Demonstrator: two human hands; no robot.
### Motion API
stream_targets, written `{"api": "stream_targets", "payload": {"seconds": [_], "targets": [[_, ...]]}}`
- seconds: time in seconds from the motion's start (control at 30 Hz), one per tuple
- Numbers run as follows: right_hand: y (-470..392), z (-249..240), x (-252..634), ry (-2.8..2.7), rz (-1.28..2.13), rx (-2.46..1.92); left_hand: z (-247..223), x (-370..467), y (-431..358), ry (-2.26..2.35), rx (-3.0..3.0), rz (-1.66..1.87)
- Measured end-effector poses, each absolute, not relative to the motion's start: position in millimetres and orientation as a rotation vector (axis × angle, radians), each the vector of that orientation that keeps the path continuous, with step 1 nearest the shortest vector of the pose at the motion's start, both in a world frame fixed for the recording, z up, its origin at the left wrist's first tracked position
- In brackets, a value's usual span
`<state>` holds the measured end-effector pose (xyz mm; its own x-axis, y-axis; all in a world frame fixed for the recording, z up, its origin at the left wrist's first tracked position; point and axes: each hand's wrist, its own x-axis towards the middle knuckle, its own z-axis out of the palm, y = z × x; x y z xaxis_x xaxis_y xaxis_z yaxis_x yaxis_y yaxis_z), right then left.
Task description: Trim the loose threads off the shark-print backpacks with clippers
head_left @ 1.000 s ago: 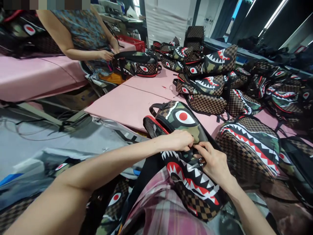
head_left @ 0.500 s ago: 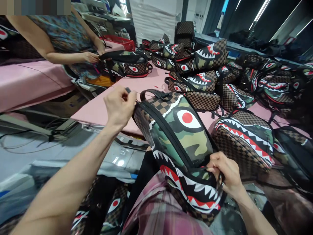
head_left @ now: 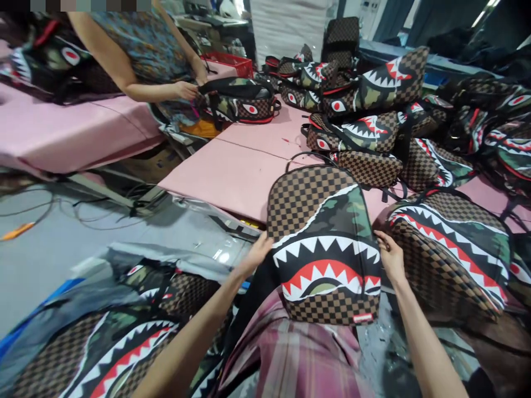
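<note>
Behind the held bag (head_left: 326, 249) spreads a pink surface (head_left: 224, 171), biggest thing around. Second pink surface (head_left: 83, 127) far left of the held bag, dark bags (head_left: 62, 61) on it. Grey floor (head_left: 103, 224) between the two, low, left of the held bag. Tall white stack (head_left: 290, 33) well behind the held bag. Heap of bags (head_left: 360, 132) behind and to the right of the held bag, with checks, camouflage and shark teeth. Co-worker (head_left: 141, 50), patterned top, back left of the held bag, both hands at another bag (head_left: 240, 102) lying on the surface. Plastic-wrapped bags (head_left: 83, 354) low, left of the held bag. Large toothy bag (head_left: 448, 249) just right of the held bag.

Held bag: roughly upright, toothed front toward the wearer, bottom over the plaid clothing (head_left: 298, 354), top in front of the surface; cannot tell if it touches the surface edge. Red crate (head_left: 243, 67) far behind, left of the held bag. Left hand (head_left: 258, 254) at the held bag's left side, fingers grasping the edge around mid-height. Right hand (head_left: 392, 257) at the held bag's right side, fingers bent in, grasping that edge. Small red label (head_left: 363, 318) at the held bag's lower right corner.
</note>
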<state>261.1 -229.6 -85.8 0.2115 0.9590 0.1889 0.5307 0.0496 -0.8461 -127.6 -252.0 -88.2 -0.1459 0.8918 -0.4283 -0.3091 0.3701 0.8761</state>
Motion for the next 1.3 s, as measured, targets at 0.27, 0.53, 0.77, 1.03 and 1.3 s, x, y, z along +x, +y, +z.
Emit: {"api": "stream_targets", "payload": {"seconds": [0.27, 0.53, 0.77, 1.03, 1.3], "targets": [[-228.4, -46.4, 236.3, -1.412, 0.330, -1.711, -72.2, -162.2, -239.8, 1.210, 1.445, 0.658], [-354.3, -64.7, 132.4, -2.239, 1.146, -0.992, -55.4, -183.9, -196.0, 1.529, 1.771, 0.717], [-362.6, -72.1, 130.9, -1.996, 1.286, -1.177, -23.5, -158.5, -130.7, 1.806, 1.716, 1.047], [-365.6, -79.7, 136.2, -1.744, 1.282, -1.259, -112.7, -145.7, -232.7, 1.457, 1.305, 0.862], [-359.5, -50.4, 133.4, -1.649, 1.237, -1.164, -56.5, -148.9, -246.5, 1.590, 1.299, 0.978]]}}
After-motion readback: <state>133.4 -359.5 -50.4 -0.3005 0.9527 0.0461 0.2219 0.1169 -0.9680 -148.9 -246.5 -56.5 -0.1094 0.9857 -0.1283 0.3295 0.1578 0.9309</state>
